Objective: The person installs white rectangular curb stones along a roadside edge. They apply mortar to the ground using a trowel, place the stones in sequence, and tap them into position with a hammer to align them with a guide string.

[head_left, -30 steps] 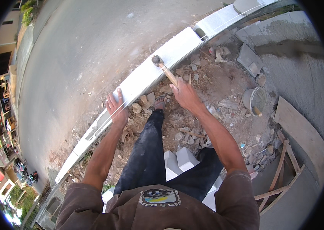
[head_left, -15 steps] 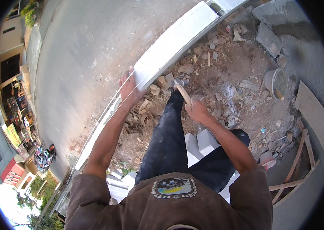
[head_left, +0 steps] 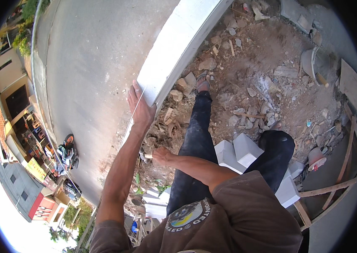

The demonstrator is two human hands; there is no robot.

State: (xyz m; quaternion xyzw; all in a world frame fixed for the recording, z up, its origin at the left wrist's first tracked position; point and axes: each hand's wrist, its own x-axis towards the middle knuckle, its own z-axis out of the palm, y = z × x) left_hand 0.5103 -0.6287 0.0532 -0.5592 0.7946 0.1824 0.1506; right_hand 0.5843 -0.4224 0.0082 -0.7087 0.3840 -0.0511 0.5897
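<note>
My left hand point(head_left: 141, 110) lies with its fingers stretched out against the near end of a row of white blocks point(head_left: 168, 55) forming a low wall. A thin string point(head_left: 137, 105) runs past this hand, along the wall line. Lower down, my right hand point(head_left: 162, 156) is closed around a wooden-handled hammer point(head_left: 148, 156), beside my left forearm. Only a short bit of the handle shows; the hammer's head is hidden at the left forearm.
Loose white blocks point(head_left: 246, 149) lie by my legs. Broken stones and rubble point(head_left: 208, 64) cover the dirt right of the wall. A bucket point(head_left: 309, 63) and a wooden frame point(head_left: 328, 188) stand at the right. A paved road point(head_left: 89, 63) with a parked motorcycle point(head_left: 69, 152) runs along the left.
My right hand has swung the hammer left and toward me, across to my left forearm. My left hand stays at the block's end. The whole view has shifted and turned somewhat.
</note>
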